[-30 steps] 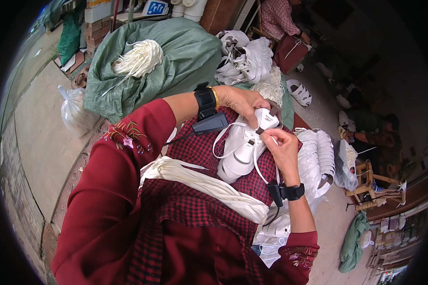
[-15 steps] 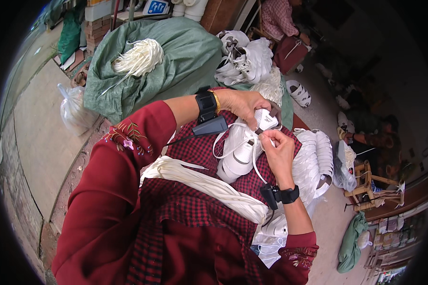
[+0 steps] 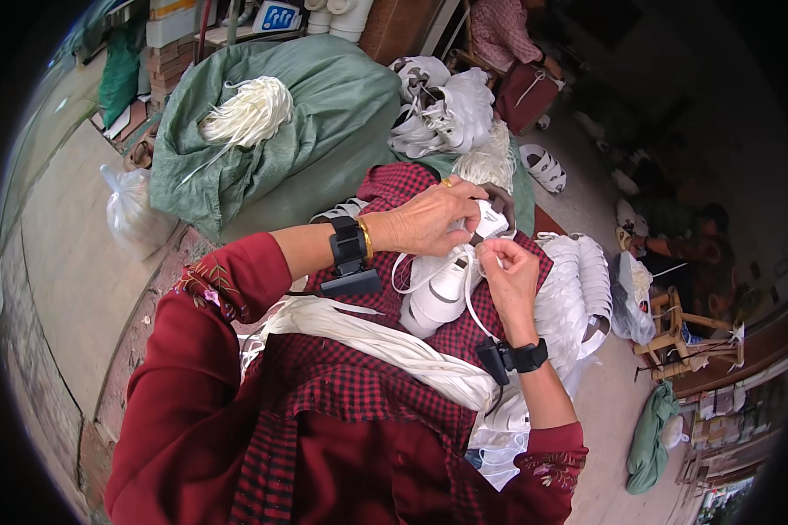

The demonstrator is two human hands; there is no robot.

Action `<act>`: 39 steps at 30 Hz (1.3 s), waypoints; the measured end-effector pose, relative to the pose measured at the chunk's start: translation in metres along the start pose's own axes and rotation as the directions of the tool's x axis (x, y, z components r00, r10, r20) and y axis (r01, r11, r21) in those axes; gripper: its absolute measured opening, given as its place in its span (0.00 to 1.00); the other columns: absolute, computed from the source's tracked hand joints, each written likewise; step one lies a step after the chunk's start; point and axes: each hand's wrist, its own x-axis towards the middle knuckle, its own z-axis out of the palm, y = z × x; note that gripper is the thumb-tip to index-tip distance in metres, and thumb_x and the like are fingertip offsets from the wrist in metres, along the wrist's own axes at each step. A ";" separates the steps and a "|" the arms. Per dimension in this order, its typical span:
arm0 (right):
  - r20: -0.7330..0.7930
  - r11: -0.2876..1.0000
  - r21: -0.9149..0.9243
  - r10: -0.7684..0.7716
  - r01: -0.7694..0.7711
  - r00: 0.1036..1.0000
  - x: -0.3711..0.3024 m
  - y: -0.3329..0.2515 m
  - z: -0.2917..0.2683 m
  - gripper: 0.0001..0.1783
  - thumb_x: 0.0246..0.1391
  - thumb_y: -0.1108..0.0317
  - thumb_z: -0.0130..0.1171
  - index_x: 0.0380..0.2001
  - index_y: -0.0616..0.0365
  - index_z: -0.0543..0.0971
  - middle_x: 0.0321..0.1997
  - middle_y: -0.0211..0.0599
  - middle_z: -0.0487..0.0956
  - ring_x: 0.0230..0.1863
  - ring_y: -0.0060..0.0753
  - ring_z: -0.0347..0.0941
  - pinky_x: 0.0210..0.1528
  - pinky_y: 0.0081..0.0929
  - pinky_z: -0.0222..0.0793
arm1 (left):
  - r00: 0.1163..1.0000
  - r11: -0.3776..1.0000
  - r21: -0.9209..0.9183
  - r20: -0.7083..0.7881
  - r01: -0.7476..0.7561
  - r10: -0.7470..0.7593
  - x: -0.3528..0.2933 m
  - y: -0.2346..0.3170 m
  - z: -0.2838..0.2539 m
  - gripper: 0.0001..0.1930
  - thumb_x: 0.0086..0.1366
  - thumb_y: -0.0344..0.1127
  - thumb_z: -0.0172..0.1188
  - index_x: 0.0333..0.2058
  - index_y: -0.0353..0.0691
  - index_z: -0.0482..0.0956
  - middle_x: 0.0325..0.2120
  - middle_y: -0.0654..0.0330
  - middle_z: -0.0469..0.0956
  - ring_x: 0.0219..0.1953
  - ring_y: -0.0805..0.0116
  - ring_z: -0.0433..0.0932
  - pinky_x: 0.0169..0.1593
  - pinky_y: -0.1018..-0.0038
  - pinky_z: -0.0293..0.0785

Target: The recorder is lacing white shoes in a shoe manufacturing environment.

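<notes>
A white shoe (image 3: 435, 297) lies on my lap over a red-and-black checked apron (image 3: 324, 394), toe toward me, its white tongue (image 3: 491, 220) raised. My left hand (image 3: 431, 216) is bent over the tongue's left side with its fingers closed; what its fingertips pinch is hidden. On the other side of the tongue, my right hand (image 3: 511, 278) pinches a white shoelace (image 3: 473, 308) near the upper eyelets. Lace loops hang at the shoe's left and lower right. A thick bundle of white laces (image 3: 376, 341) lies across my lap.
A green sack (image 3: 324, 96) with a heap of white laces (image 3: 252, 112) stands ahead left. White shoes (image 3: 453, 105) are piled beyond my hands, and a row of more shoes (image 3: 573, 293) sits at the right. A wooden stool (image 3: 674, 328) and seated people are farther right.
My left hand has shifted slightly and turned so its back shows more, its forearm lower and farther left. My right hand stays nearly still at the lace.
</notes>
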 end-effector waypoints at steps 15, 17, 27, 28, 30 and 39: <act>-0.101 0.944 -0.274 -0.216 0.181 0.971 -0.006 -0.006 -0.021 0.14 0.53 0.73 0.65 0.44 0.63 0.80 0.29 0.33 0.77 0.27 0.24 0.70 0.35 0.26 0.70 | 0.938 0.933 -0.095 0.010 0.347 -0.347 -0.021 0.000 -0.067 0.07 0.59 0.23 0.58 0.24 0.33 0.70 0.25 0.56 0.78 0.22 0.73 0.73 0.27 0.75 0.71; -0.088 0.900 -0.360 -0.293 0.244 0.952 -0.006 -0.006 -0.019 0.15 0.52 0.74 0.66 0.44 0.62 0.80 0.31 0.34 0.76 0.28 0.26 0.69 0.35 0.27 0.70 | 0.928 0.928 -0.089 -0.068 0.361 -0.367 -0.024 0.006 -0.059 0.07 0.59 0.24 0.58 0.24 0.34 0.69 0.18 0.60 0.73 0.20 0.73 0.70 0.27 0.73 0.70; 0.015 0.812 -0.443 -0.418 0.380 0.909 -0.002 -0.012 -0.030 0.17 0.49 0.73 0.69 0.45 0.56 0.83 0.39 0.37 0.72 0.35 0.35 0.71 0.38 0.30 0.70 | 0.858 0.881 -0.063 -0.205 0.468 -0.471 -0.029 -0.023 -0.056 0.01 0.54 0.23 0.57 0.27 0.34 0.75 0.17 0.61 0.71 0.20 0.76 0.70 0.28 0.75 0.70; 0.084 0.788 -0.453 -0.427 0.416 0.900 0.002 -0.012 -0.032 0.17 0.49 0.73 0.69 0.45 0.56 0.83 0.39 0.38 0.73 0.37 0.36 0.73 0.39 0.31 0.71 | 0.871 0.889 -0.013 -0.195 0.458 -0.452 -0.028 -0.022 -0.055 0.02 0.53 0.23 0.57 0.27 0.34 0.76 0.18 0.59 0.72 0.21 0.71 0.72 0.29 0.73 0.72; 0.185 0.723 -0.500 -0.449 0.476 0.875 0.006 -0.017 -0.033 0.13 0.49 0.73 0.68 0.41 0.57 0.83 0.40 0.37 0.73 0.41 0.41 0.76 0.39 0.36 0.73 | 0.886 0.896 0.042 -0.174 0.442 -0.429 -0.028 -0.021 -0.052 0.03 0.53 0.24 0.57 0.28 0.34 0.78 0.19 0.57 0.72 0.22 0.67 0.74 0.30 0.70 0.73; 0.147 0.508 -0.739 -0.520 0.443 0.841 0.019 -0.010 -0.101 0.03 0.56 0.73 0.61 0.33 0.59 0.79 0.40 0.38 0.74 0.42 0.45 0.76 0.38 0.41 0.73 | 0.888 0.715 0.527 -0.283 0.459 -0.361 -0.048 -0.053 -0.107 0.04 0.53 0.29 0.57 0.26 0.35 0.78 0.30 0.48 0.77 0.34 0.44 0.79 0.40 0.53 0.75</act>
